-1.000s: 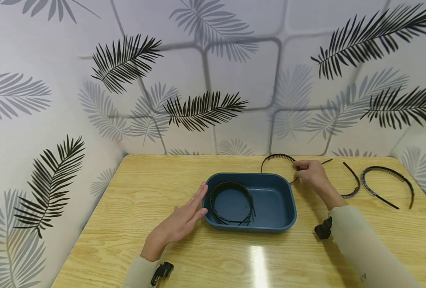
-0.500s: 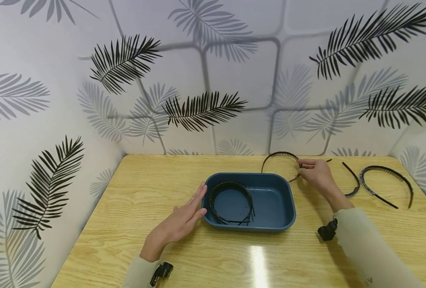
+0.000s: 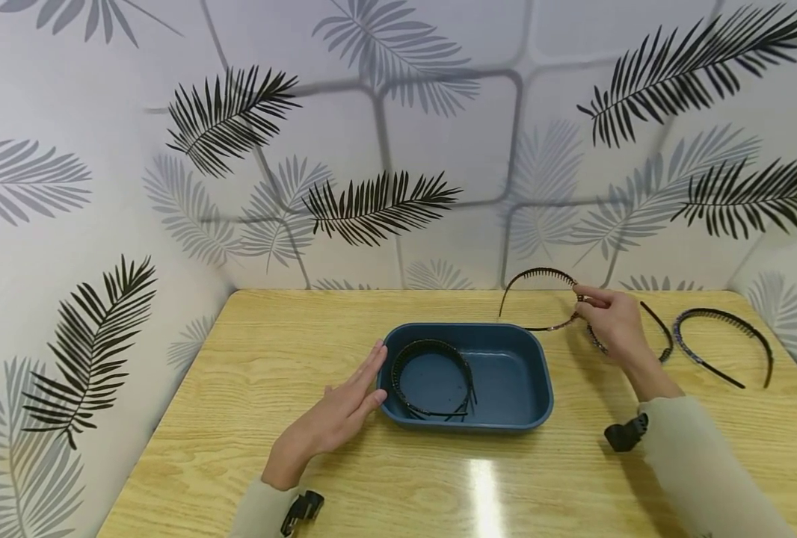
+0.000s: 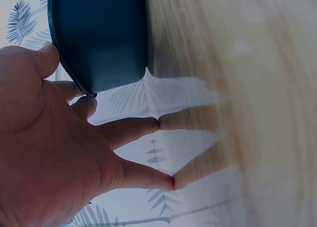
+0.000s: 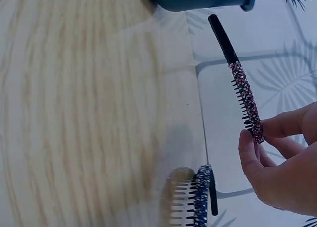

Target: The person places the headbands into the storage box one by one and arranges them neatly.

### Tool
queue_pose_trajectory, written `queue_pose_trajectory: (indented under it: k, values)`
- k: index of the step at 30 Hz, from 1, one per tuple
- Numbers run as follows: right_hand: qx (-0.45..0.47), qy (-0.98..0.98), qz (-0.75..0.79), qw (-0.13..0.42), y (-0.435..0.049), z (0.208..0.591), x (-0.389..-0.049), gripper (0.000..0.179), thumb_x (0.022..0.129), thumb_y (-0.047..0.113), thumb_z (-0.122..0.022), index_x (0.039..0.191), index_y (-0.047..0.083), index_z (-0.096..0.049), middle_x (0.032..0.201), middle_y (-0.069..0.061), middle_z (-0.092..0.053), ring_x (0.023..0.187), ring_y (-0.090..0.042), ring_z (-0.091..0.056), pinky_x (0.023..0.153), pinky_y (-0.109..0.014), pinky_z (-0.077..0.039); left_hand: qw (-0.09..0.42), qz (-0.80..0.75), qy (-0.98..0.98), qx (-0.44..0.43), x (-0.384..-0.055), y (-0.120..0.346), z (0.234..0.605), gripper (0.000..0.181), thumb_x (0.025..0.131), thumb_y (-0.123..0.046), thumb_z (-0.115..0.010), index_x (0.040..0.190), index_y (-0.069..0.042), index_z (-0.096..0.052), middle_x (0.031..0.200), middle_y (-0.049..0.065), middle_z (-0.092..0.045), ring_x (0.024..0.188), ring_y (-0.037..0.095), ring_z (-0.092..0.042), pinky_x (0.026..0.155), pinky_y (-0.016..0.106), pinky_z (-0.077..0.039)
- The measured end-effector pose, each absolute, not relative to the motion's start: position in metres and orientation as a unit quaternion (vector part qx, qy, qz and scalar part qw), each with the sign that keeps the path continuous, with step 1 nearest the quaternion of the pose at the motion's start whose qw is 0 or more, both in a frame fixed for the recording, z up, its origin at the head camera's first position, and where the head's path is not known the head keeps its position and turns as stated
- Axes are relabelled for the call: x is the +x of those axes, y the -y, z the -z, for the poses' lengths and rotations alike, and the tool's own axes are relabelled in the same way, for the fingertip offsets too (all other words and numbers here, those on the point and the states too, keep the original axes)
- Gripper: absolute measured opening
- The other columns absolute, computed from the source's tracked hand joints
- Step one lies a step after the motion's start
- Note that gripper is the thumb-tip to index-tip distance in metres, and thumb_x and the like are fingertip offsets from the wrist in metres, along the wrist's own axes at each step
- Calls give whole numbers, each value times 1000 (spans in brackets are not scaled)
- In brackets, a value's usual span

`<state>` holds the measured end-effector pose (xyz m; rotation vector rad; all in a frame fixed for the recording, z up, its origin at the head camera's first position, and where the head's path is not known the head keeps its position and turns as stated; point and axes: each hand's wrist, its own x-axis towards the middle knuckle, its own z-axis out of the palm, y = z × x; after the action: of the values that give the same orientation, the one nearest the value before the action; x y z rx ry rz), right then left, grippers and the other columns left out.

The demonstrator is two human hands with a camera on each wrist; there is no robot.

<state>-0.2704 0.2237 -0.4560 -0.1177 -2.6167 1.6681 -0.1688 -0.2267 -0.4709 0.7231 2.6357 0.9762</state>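
My right hand pinches a toothed headband between thumb and fingers, raised over the table's back edge. Pink and white beads cover the held headband in the right wrist view; its tip is plain black. At the left end of a dark blue bin, my left hand touches the wall with extended fingers. In the left wrist view, its fingers spread, two of them with tips on the table. Dark toothed headbands lie in the bin's left half; how many is unclear.
A blue-and-white beaded headband lies on the table, partly behind my right hand in the head view. Farther right lies another headband, with a bluish beaded part. A leaf-patterned wall rises directly behind the wooden table.
My right hand has lifted the held headband off the table and moved slightly right, away from the bin. My left hand and the bin stay in place.
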Motion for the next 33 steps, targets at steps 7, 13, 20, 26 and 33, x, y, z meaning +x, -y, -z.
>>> queue_pose_trajectory:
  k: [7, 13, 20, 26, 33]
  values:
    - [-57, 827, -559, 24, -230, 445, -267, 46, 105, 15, -56, 147, -3, -53, 155, -27, -40, 108, -3, -49, 77, -11, -49, 120, -338, -901, 246, -168, 228, 471, 66, 113, -37, -36, 167, -23, -1, 173, -1, 4, 155, 29, -13, 100, 88, -10]
    - [-55, 796, -603, 21, -232, 432, -267, 48, 106, 12, -55, 150, -6, -47, 157, -30, -37, 95, 12, -57, 86, -13, -51, 115, -337, -901, 247, -168, 228, 471, 66, 113, -40, -36, 167, -23, -1, 173, -2, 4, 155, 29, -15, 99, 88, -10]
    - [-36, 748, -662, 30, -230, 419, -260, 49, 102, 7, -62, 147, -8, -50, 129, -3, -64, 97, 5, -63, 83, -12, -52, 108, -333, -903, 250, -169, 229, 471, 67, 113, -41, -35, 167, -22, 0, 172, -4, 5, 155, 29, -15, 98, 89, -11]
    - [-23, 707, -706, 45, -218, 411, -247, 47, 101, 3, -64, 144, -11, -51, 105, 13, -67, 89, 1, -68, 82, -14, -53, 109, -335, -901, 254, -170, 229, 472, 66, 113, -39, -36, 167, -23, 0, 172, -3, 4, 155, 30, -14, 97, 90, -9]
    - [-12, 704, -708, 59, -204, 407, -233, 42, 99, 2, -65, 140, -8, -59, 104, 13, -69, 91, 1, -67, 81, -14, -54, 122, -333, -900, 253, -172, 229, 473, 66, 113, -39, -35, 167, -25, 2, 172, -4, 5, 155, 28, -14, 99, 89, -10]
